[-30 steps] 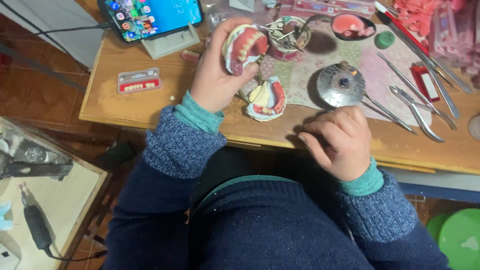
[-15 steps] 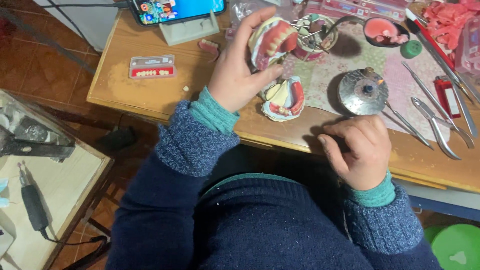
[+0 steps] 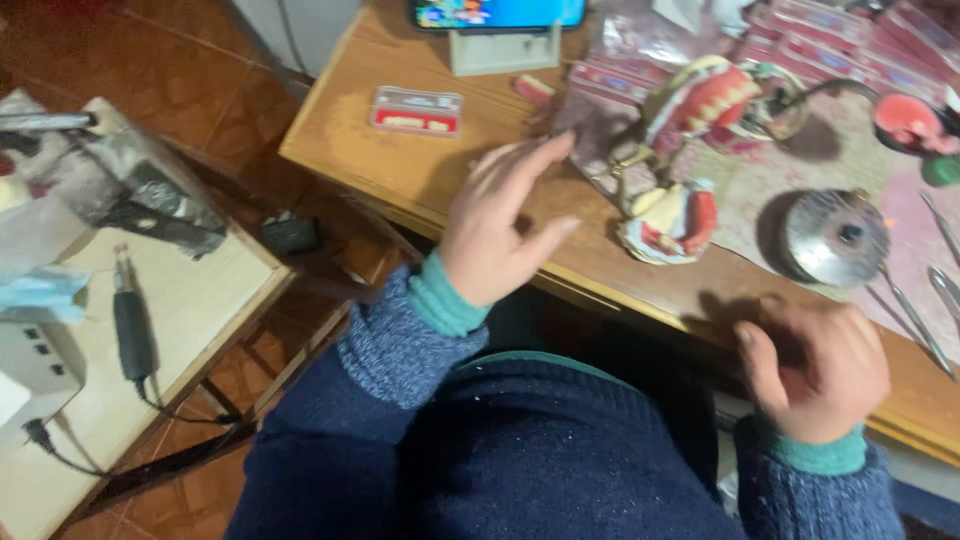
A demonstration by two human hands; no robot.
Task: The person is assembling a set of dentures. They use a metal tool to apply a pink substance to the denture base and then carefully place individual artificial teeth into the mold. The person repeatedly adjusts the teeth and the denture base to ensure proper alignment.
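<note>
My left hand [image 3: 500, 225] hovers over the wooden table [image 3: 380, 170] with its fingers spread and nothing in it. Just to its right stands a wire articulator carrying a pink denture model with white teeth [image 3: 705, 100]. A second denture model [image 3: 675, 220] lies on the table below it. My right hand [image 3: 815, 370] rests curled at the table's near edge, close to a round metal dish [image 3: 835, 238]. Whether its fingers enclose anything is hidden.
A small red and clear card of teeth [image 3: 417, 110] lies on the table's left part, and a phone [image 3: 498, 12] sits on a stand at the back. Metal instruments [image 3: 940, 290] lie at the right. A low side table [image 3: 190, 300] at the left holds a black handpiece [image 3: 130, 330].
My left hand has let go of the denture model it held up and has drawn back to the left, open. The model now stands on the table. My right hand stays curled.
</note>
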